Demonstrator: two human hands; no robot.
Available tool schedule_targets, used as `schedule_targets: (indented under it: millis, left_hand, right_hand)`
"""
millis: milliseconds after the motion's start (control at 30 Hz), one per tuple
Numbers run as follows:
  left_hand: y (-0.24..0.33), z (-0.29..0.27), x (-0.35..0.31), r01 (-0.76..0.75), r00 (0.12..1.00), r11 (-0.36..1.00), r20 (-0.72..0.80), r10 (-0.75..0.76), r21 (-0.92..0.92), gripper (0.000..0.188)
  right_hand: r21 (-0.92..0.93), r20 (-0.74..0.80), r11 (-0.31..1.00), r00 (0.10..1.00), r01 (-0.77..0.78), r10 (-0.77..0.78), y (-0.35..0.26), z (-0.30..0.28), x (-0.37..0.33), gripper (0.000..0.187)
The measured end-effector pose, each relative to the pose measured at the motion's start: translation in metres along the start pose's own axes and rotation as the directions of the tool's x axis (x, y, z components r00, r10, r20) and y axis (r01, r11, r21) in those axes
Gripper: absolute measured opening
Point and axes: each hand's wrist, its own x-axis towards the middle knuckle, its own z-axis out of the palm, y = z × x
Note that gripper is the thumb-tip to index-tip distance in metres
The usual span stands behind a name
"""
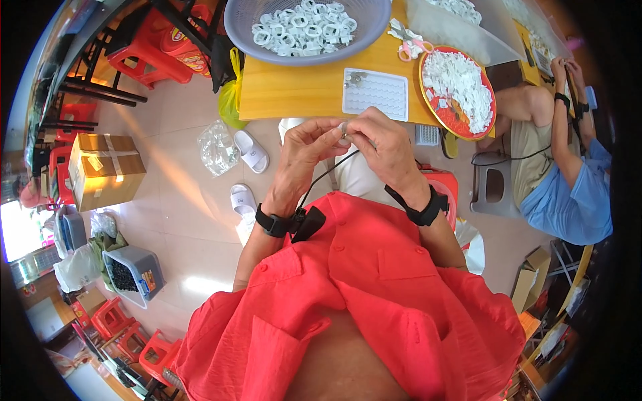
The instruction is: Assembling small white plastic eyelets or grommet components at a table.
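Observation:
Both of my hands meet in front of the table's near edge, fingertips pinched together. Between the fingers of my left hand (pixel 302 152) and my right hand (pixel 390 152) is a small greyish piece (pixel 344 129), mostly hidden by the fingertips; its kind cannot be made out. Just beyond them lies a white tray with rows of small pockets (pixel 384 95), a few little grey pieces at its far left corner. To its right, a round red plate (pixel 449 119) bears a heap of small white pieces (pixel 456 83). A lavender basket (pixel 235 35) holds many white ring-shaped parts (pixel 309 27).
Pink-handled scissors (pixel 413 49) lie by the plate on the yellow table (pixel 287 90). A yellow-green bag (pixel 232 100) hangs at its left end. Slippers (pixel 251 152) and a cardboard box (pixel 107 170) stand on the floor. At right, a person in blue (pixel 562 194) sits working.

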Motion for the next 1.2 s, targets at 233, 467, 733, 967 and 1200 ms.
schedule_targets:
  millis: [233,467,733,967,1200]
  left_hand:
    - [0.0,0.003,-0.002,-0.006,1.0,1.0,0.021,0.006,0.01,0.019]
    - [-0.001,0.007,0.0,0.016,0.997,1.0,0.069,-0.014,-0.026,0.019]
    - [-0.008,0.006,0.001,0.109,0.992,0.993,0.075,-0.106,-0.046,0.021]
    - [-0.013,0.005,0.004,0.093,0.989,0.993,0.122,-0.084,-0.068,0.02]
    - [-0.022,-0.002,0.001,0.118,0.991,0.98,0.084,-0.106,-0.159,0.02]
  right_hand:
    - [0.415,0.12,0.853,0.949,-0.316,0.292,0.009,-0.007,0.0,0.01]
    - [0.623,0.255,0.605,0.86,-0.496,0.442,0.016,-0.008,0.001,0.013]
    - [0.626,0.18,0.636,0.877,-0.451,0.445,0.019,0.002,-0.008,0.017]
    - [0.683,0.197,0.529,0.824,-0.504,0.532,0.016,-0.008,-0.012,0.019]
    - [0.057,-0.38,0.893,0.818,-0.447,0.433,0.091,-0.068,-0.018,0.011]
